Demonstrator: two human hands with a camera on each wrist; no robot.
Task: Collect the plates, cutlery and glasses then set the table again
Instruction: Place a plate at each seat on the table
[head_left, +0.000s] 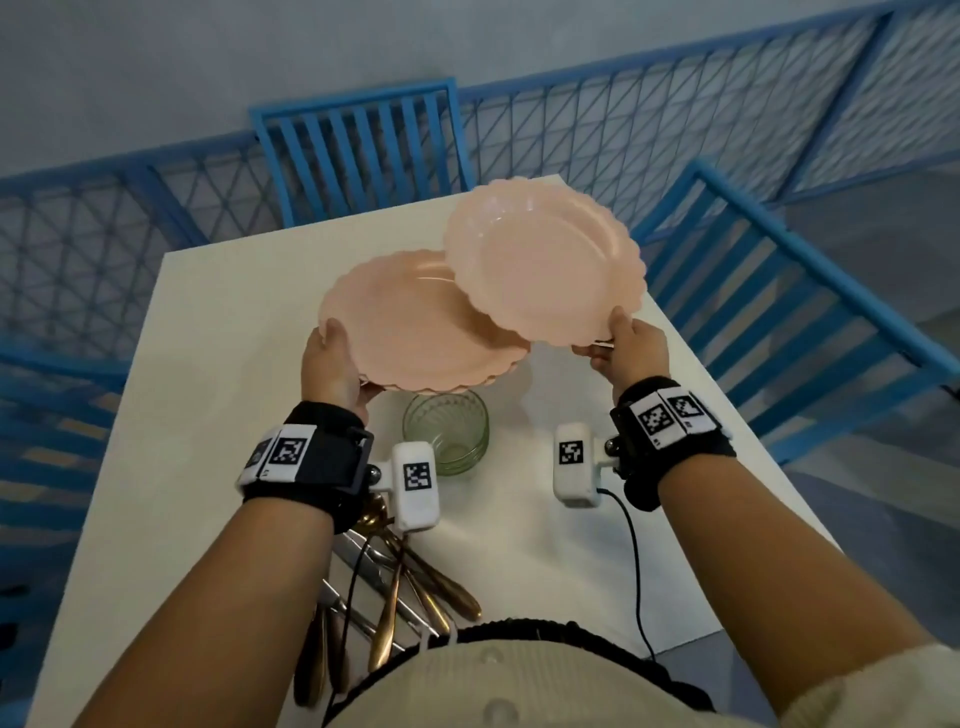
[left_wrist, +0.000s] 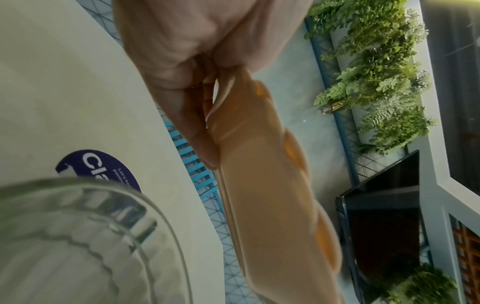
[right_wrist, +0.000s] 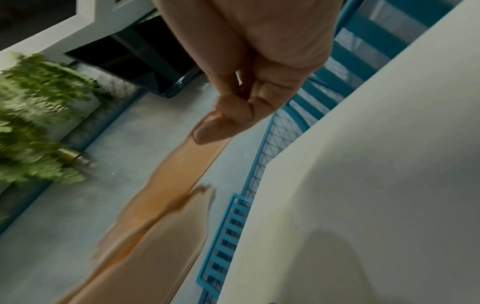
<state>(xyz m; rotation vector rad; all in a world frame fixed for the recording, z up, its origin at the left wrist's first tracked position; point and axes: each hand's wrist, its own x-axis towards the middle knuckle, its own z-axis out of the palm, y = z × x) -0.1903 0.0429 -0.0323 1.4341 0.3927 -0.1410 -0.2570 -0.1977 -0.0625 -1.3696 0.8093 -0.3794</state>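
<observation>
Above the white table my left hand grips the near edge of a stack of pink scalloped plates, seen edge-on in the left wrist view as plates. My right hand pinches the rim of a single pink plate, lifted and tilted, overlapping the stack's right side; the right wrist view shows this plate blurred. Stacked green glasses stand on the table under my hands. Gold and silver cutlery lies piled at the near edge.
Blue slatted chairs stand at the far side and the right side of the table. Blue mesh fencing surrounds the area. A purple sticker marks the tabletop. Green plants hang on the wall.
</observation>
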